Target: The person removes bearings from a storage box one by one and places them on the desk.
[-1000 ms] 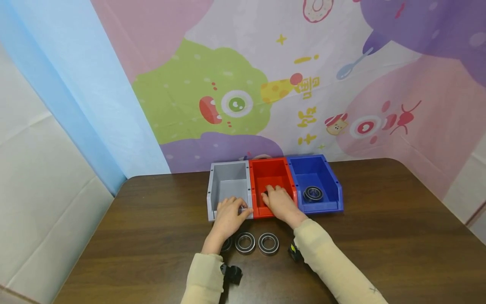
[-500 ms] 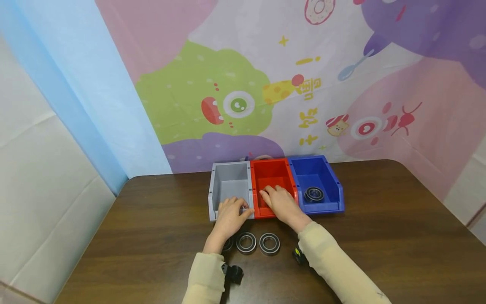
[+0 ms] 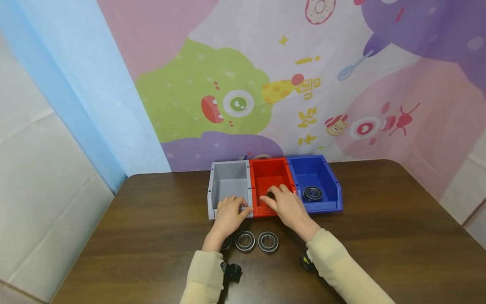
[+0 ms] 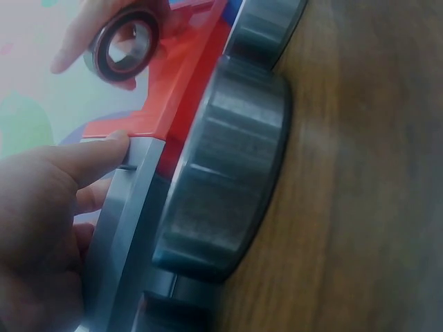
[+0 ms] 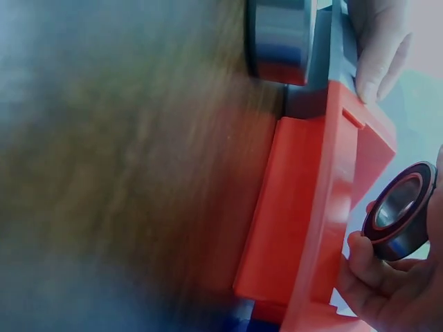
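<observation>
A person in cream sleeves works at a dark wooden bench point(image 3: 379, 219) where three small bins stand side by side against a cartoon-printed backdrop point(image 3: 243, 84): a grey bin point(image 3: 229, 175), a red bin point(image 3: 270, 173) and a blue bin point(image 3: 317, 171). The right hand point(image 3: 286, 207) reaches over the front lip of the red bin, its fingers curled round a black-rimmed bearing ring point(image 5: 401, 211), pinched upright above the bin's floor; the left wrist view shows the same ring point(image 4: 124, 48) held between thumb and fingers beyond the red wall. The left hand point(image 3: 228, 215) rests on the front edge of the grey bin, its thumb point(image 4: 97, 155) pressing the corner where the grey wall meets the red one, the other fingers bent over the rim.

Just in front of the bins, two more rings lie flat on the bench, side by side: one point(image 3: 244, 241) next to the left wrist, the other point(image 3: 268, 242) just to its right. A third point(image 3: 227, 243) is partly hidden under the left wrist. Another ring point(image 3: 312, 193) lies inside the blue bin near its front. Small black devices are strapped beneath both wrists, one point(image 3: 231, 271) at the left sleeve and one point(image 3: 306, 261) at the right.
</observation>
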`<act>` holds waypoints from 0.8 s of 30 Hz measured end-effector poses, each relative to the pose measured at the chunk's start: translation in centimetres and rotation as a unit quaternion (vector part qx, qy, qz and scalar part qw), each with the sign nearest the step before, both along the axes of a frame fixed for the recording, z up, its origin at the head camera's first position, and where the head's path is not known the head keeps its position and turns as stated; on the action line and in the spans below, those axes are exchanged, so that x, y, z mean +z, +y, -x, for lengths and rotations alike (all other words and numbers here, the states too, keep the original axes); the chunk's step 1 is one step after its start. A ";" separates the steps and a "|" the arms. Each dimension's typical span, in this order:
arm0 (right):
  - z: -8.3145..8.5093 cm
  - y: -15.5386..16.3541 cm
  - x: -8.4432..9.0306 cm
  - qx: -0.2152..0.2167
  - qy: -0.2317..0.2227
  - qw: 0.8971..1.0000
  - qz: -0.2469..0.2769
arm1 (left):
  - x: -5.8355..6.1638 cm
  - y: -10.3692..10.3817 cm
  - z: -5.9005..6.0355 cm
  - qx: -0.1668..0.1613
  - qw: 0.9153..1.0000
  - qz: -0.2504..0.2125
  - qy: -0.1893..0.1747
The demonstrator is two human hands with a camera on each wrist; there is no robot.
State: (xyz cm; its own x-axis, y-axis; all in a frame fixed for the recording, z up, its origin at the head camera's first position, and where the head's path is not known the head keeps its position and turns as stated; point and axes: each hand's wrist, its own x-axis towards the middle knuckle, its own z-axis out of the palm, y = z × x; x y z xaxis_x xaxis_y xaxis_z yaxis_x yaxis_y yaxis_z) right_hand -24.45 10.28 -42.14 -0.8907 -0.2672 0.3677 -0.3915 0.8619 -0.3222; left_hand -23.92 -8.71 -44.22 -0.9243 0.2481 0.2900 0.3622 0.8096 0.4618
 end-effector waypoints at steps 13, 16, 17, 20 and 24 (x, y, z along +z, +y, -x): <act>-2.1 0.9 0.3 0.007 -0.025 0.999 0.020 | 0.4 0.1 -0.3 -0.004 1.000 -0.004 -0.014; -2.4 1.2 0.5 0.008 -0.019 1.000 0.012 | 0.4 0.1 -0.1 -0.003 1.000 -0.002 -0.015; -2.5 1.3 0.6 0.009 -0.021 1.000 0.011 | 0.4 0.1 -0.1 -0.003 1.000 -0.001 -0.014; -2.8 1.6 0.6 0.015 -0.034 0.999 0.005 | 0.3 0.0 0.0 -0.002 1.000 -0.001 -0.010; -3.2 2.0 0.2 0.031 -0.062 0.998 -0.009 | 0.2 0.0 -0.1 0.000 1.000 0.001 -0.008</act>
State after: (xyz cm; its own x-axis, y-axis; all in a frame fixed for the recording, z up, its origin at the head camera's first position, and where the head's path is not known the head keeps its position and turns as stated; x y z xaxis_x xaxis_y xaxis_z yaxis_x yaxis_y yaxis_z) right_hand -21.21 12.26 -41.98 -0.9107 -0.3288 0.2501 -0.4024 0.8431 -0.3567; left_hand -23.86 -8.71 -44.02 -0.9289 0.2492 0.2740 0.3549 0.8105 0.4660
